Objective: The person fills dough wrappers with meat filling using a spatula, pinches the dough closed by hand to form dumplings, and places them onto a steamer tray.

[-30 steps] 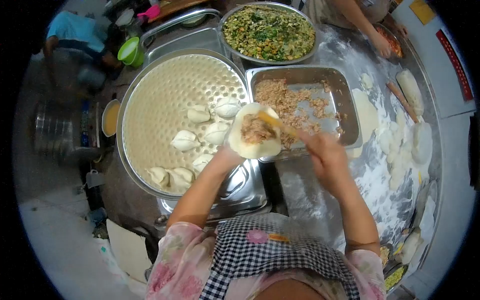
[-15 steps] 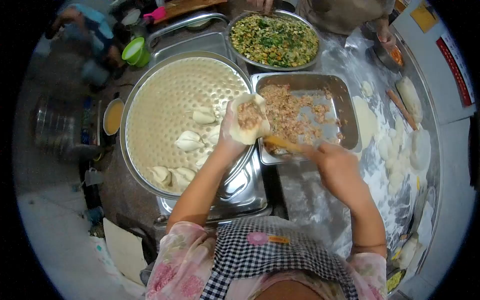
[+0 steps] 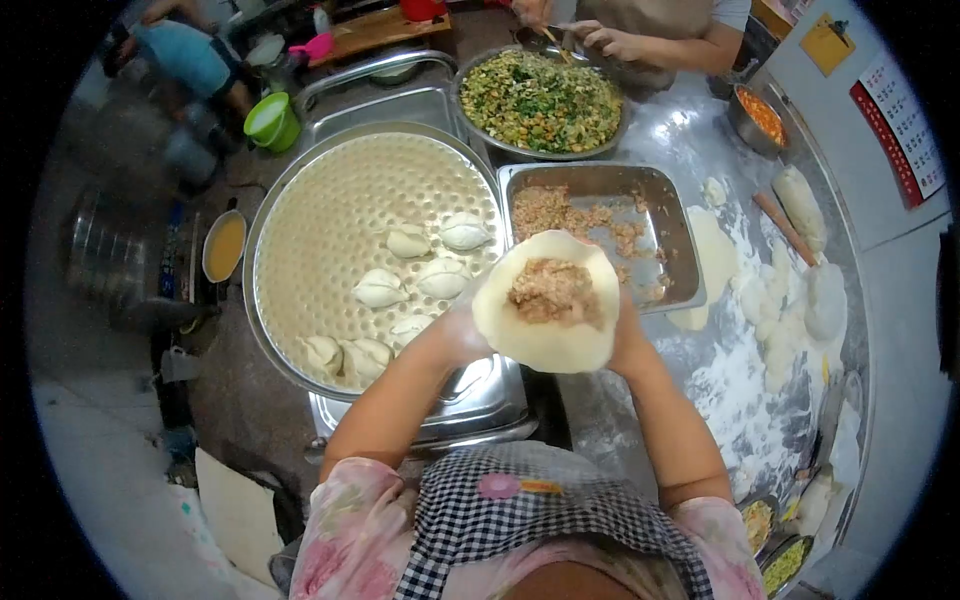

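A round dough wrapper (image 3: 490,318) with a mound of minced meat filling (image 3: 555,290) is held up between both my hands. My left hand (image 3: 467,325), dusted with flour, grips its left side. My right hand (image 3: 626,335) is at its right edge; most fingers of both hands are hidden behind the dough. Left of them lies a large round perforated steamer tray (image 3: 310,225) bearing several pleated dumplings (image 3: 380,288). Just beyond the wrapper, a rectangular metal pan (image 3: 690,255) contains more minced meat (image 3: 555,208).
A wide bowl of chopped vegetables (image 3: 540,100) stands at the back, where another person's hands (image 3: 610,40) hold a utensil. On the floured right side lie a rolling pin (image 3: 785,228) and dough pieces (image 3: 765,300). A green bucket (image 3: 272,122) sits back left.
My right hand has left the wooden-handled tool and come to the wrapper. The wrapper, cupped in my left hand before, is now spread wider and nearer to me. The other person's hands moved over the vegetable bowl.
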Action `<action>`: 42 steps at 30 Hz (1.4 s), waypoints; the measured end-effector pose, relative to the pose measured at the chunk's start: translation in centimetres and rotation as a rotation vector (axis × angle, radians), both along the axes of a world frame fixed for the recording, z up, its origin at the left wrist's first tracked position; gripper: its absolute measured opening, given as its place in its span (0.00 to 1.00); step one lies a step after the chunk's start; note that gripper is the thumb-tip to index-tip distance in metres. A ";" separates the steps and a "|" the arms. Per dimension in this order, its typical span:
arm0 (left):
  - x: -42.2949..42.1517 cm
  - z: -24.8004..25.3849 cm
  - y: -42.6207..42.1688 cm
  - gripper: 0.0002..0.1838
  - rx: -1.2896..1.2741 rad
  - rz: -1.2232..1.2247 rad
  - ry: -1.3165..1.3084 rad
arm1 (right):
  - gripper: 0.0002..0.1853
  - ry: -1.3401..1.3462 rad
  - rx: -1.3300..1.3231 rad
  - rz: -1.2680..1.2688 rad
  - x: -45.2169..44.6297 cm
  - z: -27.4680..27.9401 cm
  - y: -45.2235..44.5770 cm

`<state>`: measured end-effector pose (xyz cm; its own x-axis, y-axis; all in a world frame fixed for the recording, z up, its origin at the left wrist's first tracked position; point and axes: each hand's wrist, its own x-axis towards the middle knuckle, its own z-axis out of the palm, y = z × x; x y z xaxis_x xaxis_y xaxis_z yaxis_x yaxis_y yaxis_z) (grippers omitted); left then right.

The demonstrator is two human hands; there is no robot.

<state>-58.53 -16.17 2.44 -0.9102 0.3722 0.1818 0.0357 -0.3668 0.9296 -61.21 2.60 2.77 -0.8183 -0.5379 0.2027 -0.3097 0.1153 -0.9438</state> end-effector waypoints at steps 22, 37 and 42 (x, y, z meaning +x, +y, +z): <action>8.9 2.0 -1.4 0.18 -0.355 0.805 0.380 | 0.04 0.690 0.034 -0.127 6.6 4.0 -5.7; 10.3 -1.1 -4.0 0.17 -0.293 0.891 0.128 | 0.06 -0.170 -0.071 -0.064 6.0 0.0 -9.8; 10.4 -1.5 -4.9 0.14 -0.078 0.668 -0.117 | 0.06 -0.050 -0.014 -0.044 5.4 0.4 -10.8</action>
